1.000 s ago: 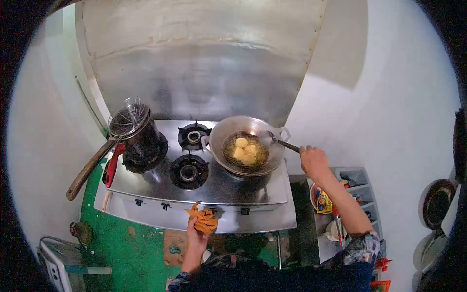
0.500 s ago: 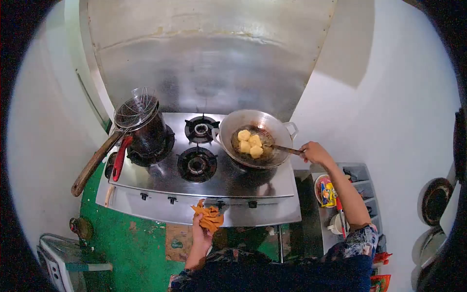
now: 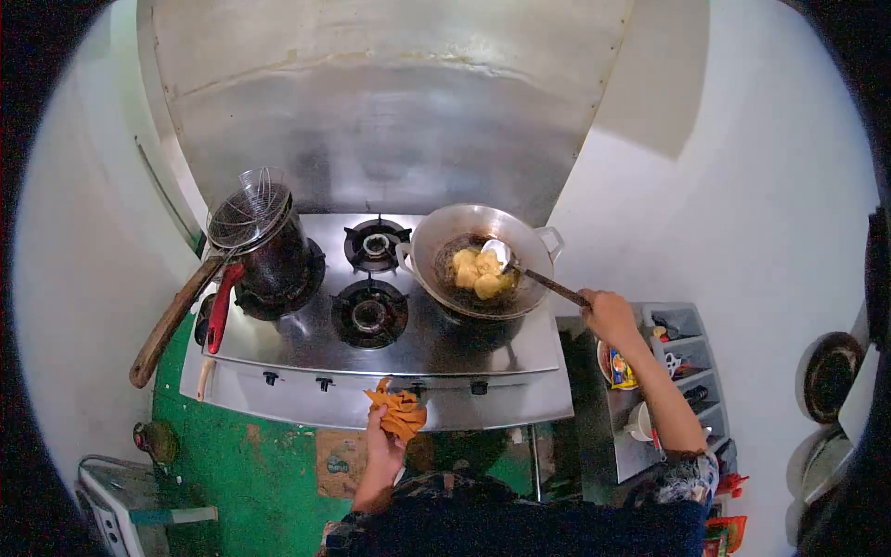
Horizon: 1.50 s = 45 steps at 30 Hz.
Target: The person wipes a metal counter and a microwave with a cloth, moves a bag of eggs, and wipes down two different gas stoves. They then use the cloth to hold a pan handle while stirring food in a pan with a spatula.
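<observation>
My right hand (image 3: pixel 611 322) is closed round the handle of a spatula (image 3: pixel 551 283). Its pale metal head is in the wok (image 3: pixel 445 226), against several yellow lumps of food (image 3: pixel 478 269) that sit together in what looks like oil. The wok stands on the right side of the steel stove (image 3: pixel 436 357). In front of the stove's edge, my left hand (image 3: pixel 383 449) holds a crumpled orange cloth (image 3: pixel 399 414) in its fingers.
At the stove's left stands a dark pot (image 3: pixel 274 269) with wire strainers (image 3: pixel 249 215) on top, their long handles jutting forward. Two black burners (image 3: pixel 369 314) lie between pot and wok. To the right are a grey divided tray (image 3: pixel 691 353) and a white cup (image 3: pixel 640 422).
The spatula's head has come up into view beside the yellow lumps, which are pushed closer together. My right hand has shifted slightly right and down. My left hand keeps the cloth in place.
</observation>
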{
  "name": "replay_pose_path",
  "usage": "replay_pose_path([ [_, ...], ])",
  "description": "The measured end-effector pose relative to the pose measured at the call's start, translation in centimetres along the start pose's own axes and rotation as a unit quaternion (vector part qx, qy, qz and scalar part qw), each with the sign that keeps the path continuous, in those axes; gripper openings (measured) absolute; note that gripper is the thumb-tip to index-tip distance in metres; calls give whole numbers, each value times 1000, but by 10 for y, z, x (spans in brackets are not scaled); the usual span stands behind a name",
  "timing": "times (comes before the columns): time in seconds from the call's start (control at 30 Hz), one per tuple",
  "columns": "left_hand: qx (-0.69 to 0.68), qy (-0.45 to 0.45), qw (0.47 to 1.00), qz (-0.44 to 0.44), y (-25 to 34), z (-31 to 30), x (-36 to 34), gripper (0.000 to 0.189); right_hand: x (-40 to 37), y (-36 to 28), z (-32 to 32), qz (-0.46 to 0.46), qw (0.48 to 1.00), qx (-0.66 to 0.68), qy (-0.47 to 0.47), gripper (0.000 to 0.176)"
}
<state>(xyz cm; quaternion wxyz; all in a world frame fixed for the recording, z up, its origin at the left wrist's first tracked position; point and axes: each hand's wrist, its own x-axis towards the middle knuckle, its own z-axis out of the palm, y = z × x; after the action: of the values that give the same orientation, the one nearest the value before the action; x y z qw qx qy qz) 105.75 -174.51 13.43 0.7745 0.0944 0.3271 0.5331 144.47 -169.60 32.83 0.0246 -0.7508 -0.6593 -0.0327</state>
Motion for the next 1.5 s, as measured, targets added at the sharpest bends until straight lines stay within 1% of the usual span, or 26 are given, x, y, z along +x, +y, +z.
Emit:
replay_pose_path([
  [0.03,0,1,1000,-1,0,0,0,41,-5,-1,1,-8,1000,-15,24,25],
  [0.1,-11,-41,999,-2,0,-1,1,44,-13,-7,0,-3,999,-23,30,26],
  [0.17,-15,-33,999,5,-5,-3,5,45,-20,-11,-1,1,999,-31,37,27],
  [0.23,-19,-25,999,14,-7,-2,5,46,-25,-14,-3,-21,998,-33,52,26],
  [0.3,5,14,1000,-4,-4,2,2,46,-31,-22,-13,-18,998,-33,41,27],
  [0.33,6,14,1000,-3,-3,1,2,46,-32,-24,-16,-14,999,-34,31,28],
  [0.4,30,-19,999,-28,0,-5,3,45,-31,-22,-13,-14,999,-34,36,27],
  [0.53,8,-11,1000,-7,-3,5,-3,43,-32,-12,-1,-27,998,-34,48,28],
  [0.6,3,23,1000,-8,-5,7,-3,44,-30,-13,0,-21,998,-39,37,28],
  [0.63,4,26,1000,-9,-5,11,-7,44,-30,-14,2,-16,998,-46,29,27],
  [0.7,4,25,1000,12,-1,21,-13,45,-33,-17,3,-15,999,-39,31,28],
  [0.73,5,24,1000,13,-1,16,-11,45,-33,-18,1,-14,999,-33,37,28],
  [0.8,17,11,1000,-19,-3,2,-4,44,-37,-24,-7,-16,998,-48,32,29],
  [0.9,-11,26,1000,-13,-7,4,-2,43,-41,-25,-8,-22,997,-68,28,30],
  [0.97,-5,27,999,-18,-4,4,-7,44,-44,-24,-7,-26,997,-71,27,31],
  [1.03,1,28,999,-22,-4,4,-8,44,-48,-25,-6,-20,998,-58,29,36],
  [1.1,-2,12,1000,16,-7,5,-8,45,-52,-27,-7,-23,997,-59,40,36],
  [1.13,-2,12,1000,16,-7,4,-8,45,-54,-28,-7,-27,996,-59,53,36],
  [1.2,14,-5,1000,-12,-5,0,-10,45,-56,-28,-5,-26,997,-63,47,36],
  [1.27,10,-5,1000,-17,-4,-2,-10,45,-58,-28,-5,-23,997,-67,42,35],
  [1.3,7,-5,1000,-22,-5,-4,-10,44,-60,-29,-6,-39,996,-56,52,35],
  [1.33,8,-5,1000,-22,-6,-5,-9,44,-62,-29,-7,-54,996,-44,61,34],
  [1.4,2,24,1000,-18,-8,-7,-8,44,-65,-31,-5,-45,996,-45,58,35],
  [1.5,6,11,1000,-14,-5,2,-15,43,-68,-34,-4,-45,996,-48,59,36],
])
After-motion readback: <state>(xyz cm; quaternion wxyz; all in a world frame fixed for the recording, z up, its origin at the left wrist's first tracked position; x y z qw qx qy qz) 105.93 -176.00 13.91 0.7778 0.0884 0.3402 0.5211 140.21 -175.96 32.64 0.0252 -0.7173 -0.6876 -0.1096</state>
